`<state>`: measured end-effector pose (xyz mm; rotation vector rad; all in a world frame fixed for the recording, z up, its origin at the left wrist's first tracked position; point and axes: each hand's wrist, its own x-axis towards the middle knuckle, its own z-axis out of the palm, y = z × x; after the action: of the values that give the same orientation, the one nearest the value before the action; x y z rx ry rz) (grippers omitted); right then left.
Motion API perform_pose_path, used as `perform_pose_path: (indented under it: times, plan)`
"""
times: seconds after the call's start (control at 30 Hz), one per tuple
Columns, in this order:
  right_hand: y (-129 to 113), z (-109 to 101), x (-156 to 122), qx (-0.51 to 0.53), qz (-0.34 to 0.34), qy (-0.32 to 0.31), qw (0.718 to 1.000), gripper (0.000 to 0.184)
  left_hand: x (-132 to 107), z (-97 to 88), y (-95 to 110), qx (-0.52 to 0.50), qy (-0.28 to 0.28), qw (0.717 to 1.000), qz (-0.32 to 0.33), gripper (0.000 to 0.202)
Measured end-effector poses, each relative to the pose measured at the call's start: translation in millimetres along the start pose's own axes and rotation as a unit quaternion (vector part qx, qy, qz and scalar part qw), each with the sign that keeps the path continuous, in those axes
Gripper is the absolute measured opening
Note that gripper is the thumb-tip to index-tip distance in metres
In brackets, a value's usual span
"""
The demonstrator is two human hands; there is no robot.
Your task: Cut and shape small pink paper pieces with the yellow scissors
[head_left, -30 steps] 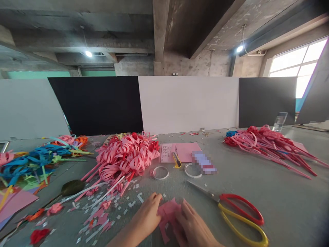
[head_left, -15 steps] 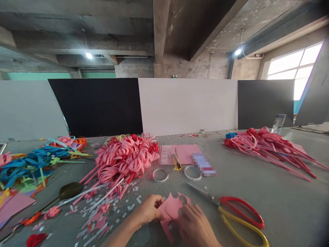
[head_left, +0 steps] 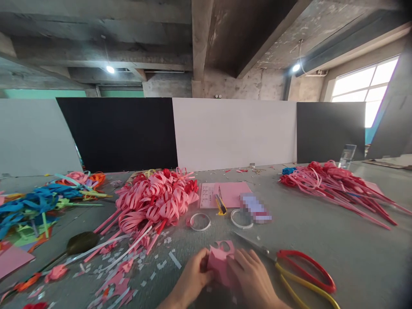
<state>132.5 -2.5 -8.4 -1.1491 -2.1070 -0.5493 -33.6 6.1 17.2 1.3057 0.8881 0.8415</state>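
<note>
A piece of pink paper [head_left: 220,260] with round cut-outs is held between both my hands near the table's front edge. My left hand [head_left: 192,277] pinches its left side with fingers closed. My right hand [head_left: 254,277] grips its right side, fingers curled over it. Just to the right of my right hand lie large scissors [head_left: 302,274] with red and yellow handles, blades pointing toward the paper.
A heap of pink and red paper flowers [head_left: 154,199] lies left of centre, another heap [head_left: 331,182] at the right. Blue and green paper flowers [head_left: 35,206] lie far left. Two tape rings [head_left: 199,222], a pink sheet [head_left: 225,193], a yellow knife [head_left: 220,204] and paper scraps [head_left: 135,262] sit nearby.
The pink paper has been lifted and folded up between my hands, which have drawn closer together. The view has shifted slightly.
</note>
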Motion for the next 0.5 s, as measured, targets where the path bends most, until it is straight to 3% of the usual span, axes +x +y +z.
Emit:
perform_pose_path:
  times: [0.1, 0.23, 0.4, 0.5]
  plan:
    - [2, -1, 1, 0.011, -0.002, 0.033, 0.999, 0.038, -1, -0.7, -2, -0.021, 0.000, 1.000, -0.016, 0.022]
    - [7, -3, 5, 0.033, 0.001, 0.047, 0.998, 0.037, 1, -3.0, -6, -0.048, 0.025, 0.998, -0.041, 0.030]
    - [22, -18, 19, 0.077, 0.112, 0.021, 0.991, 0.028, 3, -1.9, -15, -0.057, 0.083, 0.995, -0.023, 0.029]
    - [24, -33, 24, 0.013, 0.102, 0.097, 0.990, 0.026, 4, -0.9, -19, -0.033, 0.091, 0.995, -0.008, 0.029]
